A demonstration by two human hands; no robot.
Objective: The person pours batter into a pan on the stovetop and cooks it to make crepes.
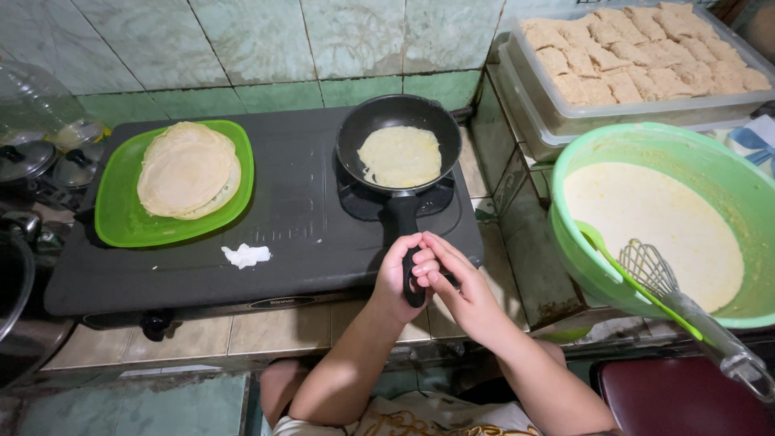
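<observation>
Pan (398,145) handle points toward person; both hands (432,278) grip it.

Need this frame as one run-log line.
hands: left hand and right hand grip pan handle | pan: on stove, thin crepe inside | plate: stacked crepes

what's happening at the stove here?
A person holds the black pan's handle with both hands, left hand and right hand. The pan sits on the stove with one thin pale crepe in it. A stack of crepes lies on a green plate; a green bowl holds batter.
</observation>
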